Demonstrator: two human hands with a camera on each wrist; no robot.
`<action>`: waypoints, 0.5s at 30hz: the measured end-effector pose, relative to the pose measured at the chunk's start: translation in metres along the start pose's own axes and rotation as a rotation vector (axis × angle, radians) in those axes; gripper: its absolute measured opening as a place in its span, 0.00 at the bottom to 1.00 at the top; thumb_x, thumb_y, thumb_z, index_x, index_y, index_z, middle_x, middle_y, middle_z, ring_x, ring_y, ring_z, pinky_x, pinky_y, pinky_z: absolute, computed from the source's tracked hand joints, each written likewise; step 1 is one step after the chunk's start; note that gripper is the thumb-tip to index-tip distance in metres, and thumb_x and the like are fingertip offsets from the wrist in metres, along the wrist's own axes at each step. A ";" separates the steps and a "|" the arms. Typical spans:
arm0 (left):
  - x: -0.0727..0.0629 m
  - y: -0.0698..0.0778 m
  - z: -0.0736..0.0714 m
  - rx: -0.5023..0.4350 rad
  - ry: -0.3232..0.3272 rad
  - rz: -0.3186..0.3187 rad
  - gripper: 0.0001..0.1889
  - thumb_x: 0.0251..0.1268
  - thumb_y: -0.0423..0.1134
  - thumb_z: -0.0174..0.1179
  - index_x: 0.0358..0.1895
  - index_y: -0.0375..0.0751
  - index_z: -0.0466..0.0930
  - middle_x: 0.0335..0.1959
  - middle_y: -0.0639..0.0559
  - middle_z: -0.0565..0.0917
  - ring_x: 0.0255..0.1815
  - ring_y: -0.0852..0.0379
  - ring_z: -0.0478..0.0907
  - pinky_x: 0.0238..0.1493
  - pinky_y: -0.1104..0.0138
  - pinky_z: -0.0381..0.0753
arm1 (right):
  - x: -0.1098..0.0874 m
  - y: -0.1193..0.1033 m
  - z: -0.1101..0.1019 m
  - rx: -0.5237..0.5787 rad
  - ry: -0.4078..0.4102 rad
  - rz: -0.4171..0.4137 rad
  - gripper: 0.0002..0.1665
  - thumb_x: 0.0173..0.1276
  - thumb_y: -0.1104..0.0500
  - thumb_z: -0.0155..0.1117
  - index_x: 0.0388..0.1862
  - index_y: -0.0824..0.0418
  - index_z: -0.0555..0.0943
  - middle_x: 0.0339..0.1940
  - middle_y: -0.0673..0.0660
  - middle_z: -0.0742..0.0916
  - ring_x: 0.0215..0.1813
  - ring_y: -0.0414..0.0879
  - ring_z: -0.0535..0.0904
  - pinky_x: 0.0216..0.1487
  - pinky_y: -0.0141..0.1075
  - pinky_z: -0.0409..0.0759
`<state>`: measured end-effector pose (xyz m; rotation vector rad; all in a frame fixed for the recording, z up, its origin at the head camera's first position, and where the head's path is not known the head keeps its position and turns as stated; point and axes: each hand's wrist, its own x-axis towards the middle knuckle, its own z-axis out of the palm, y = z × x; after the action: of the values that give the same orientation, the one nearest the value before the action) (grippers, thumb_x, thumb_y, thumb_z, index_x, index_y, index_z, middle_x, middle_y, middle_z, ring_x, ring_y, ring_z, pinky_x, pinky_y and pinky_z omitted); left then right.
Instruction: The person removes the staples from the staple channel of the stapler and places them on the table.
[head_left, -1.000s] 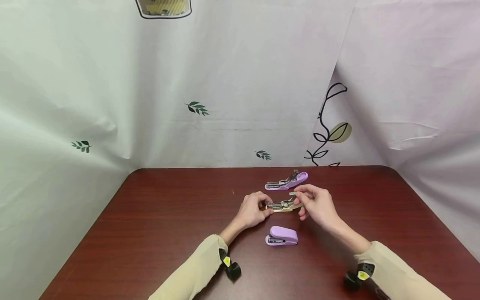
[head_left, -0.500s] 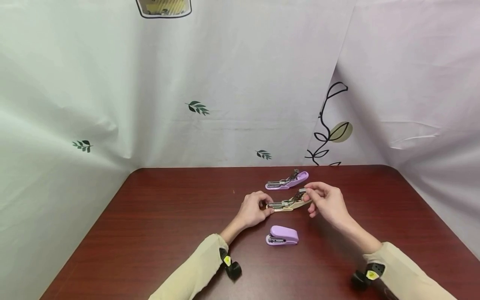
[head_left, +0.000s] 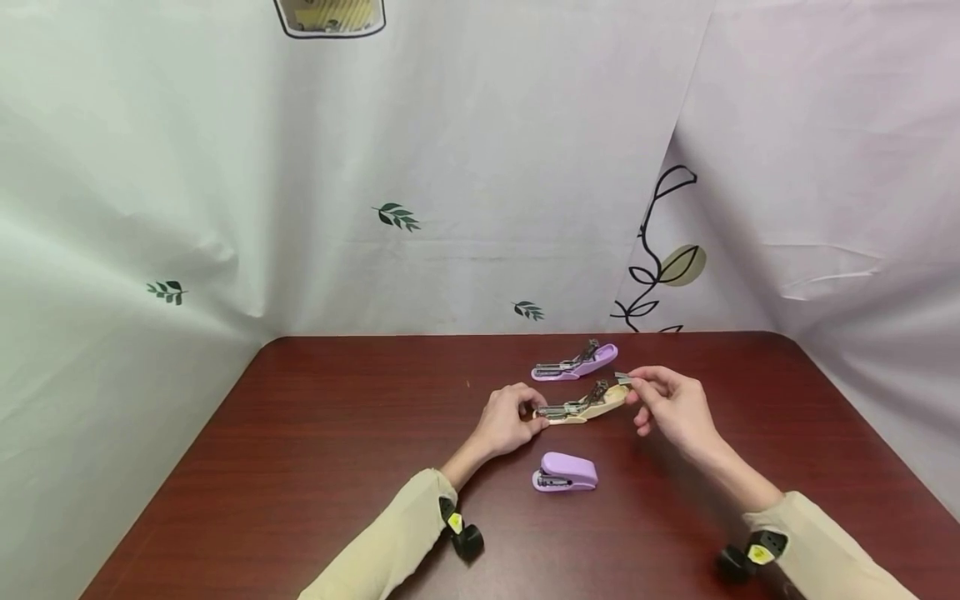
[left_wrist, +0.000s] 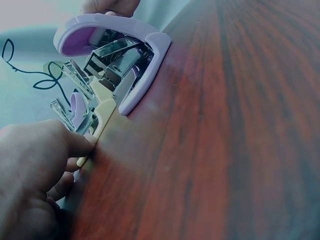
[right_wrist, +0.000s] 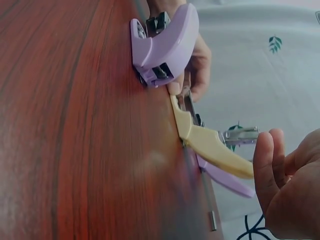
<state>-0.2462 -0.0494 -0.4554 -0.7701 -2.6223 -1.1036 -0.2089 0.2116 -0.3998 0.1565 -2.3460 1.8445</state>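
Observation:
A cream stapler (head_left: pixel 600 406) lies folded wide open on the table, its metal magazine and spring parts bare. My left hand (head_left: pixel 506 418) grips its front end between thumb and fingers, as the left wrist view also shows. Just past its raised right end, my right hand (head_left: pixel 675 408) pinches a small silvery strip of staples (head_left: pixel 623 378) between thumb and forefinger. In the right wrist view the right hand's curled fingers (right_wrist: pixel 265 162) stand near the cream cover, and the strip is hidden there.
Behind the cream stapler lies a purple stapler (head_left: pixel 574 364), also folded open. A second purple stapler (head_left: pixel 564 472), folded together, sits nearer the front. In the right wrist view a small metal strip (right_wrist: pixel 213 220) lies near the table edge. A patterned white cloth (head_left: pixel 465 167) hangs behind the table.
My right hand has moved right with the staple strip, away from the cream stapler's magazine and past its raised cover. The left hand has stayed on the front end.

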 end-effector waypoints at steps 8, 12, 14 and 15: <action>0.000 0.000 0.000 0.002 0.002 0.001 0.08 0.52 0.35 0.74 0.35 0.45 0.87 0.30 0.57 0.79 0.30 0.61 0.72 0.32 0.70 0.69 | -0.001 0.006 -0.007 -0.008 0.023 0.001 0.15 0.74 0.68 0.58 0.53 0.79 0.75 0.29 0.70 0.85 0.15 0.43 0.77 0.18 0.42 0.81; 0.000 0.000 0.001 0.006 0.001 -0.001 0.08 0.52 0.36 0.74 0.35 0.45 0.87 0.30 0.57 0.79 0.30 0.62 0.71 0.32 0.70 0.69 | -0.001 0.010 -0.010 -0.016 0.030 0.014 0.15 0.75 0.67 0.57 0.53 0.79 0.75 0.29 0.69 0.85 0.16 0.43 0.78 0.19 0.41 0.81; 0.000 0.000 0.001 0.011 0.000 -0.003 0.08 0.52 0.36 0.74 0.35 0.46 0.86 0.30 0.58 0.79 0.30 0.62 0.71 0.32 0.70 0.69 | -0.001 0.012 -0.012 -0.018 0.032 0.027 0.15 0.75 0.67 0.57 0.54 0.79 0.74 0.29 0.69 0.85 0.16 0.42 0.78 0.19 0.40 0.81; 0.000 0.000 0.001 0.012 0.000 -0.004 0.08 0.52 0.36 0.74 0.35 0.46 0.86 0.30 0.58 0.79 0.30 0.62 0.71 0.33 0.70 0.69 | -0.001 0.012 -0.013 -0.019 0.032 0.036 0.15 0.75 0.67 0.57 0.54 0.79 0.74 0.29 0.69 0.85 0.16 0.42 0.78 0.19 0.40 0.81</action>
<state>-0.2462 -0.0490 -0.4565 -0.7629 -2.6291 -1.0879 -0.2090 0.2273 -0.4089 0.0825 -2.3597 1.8261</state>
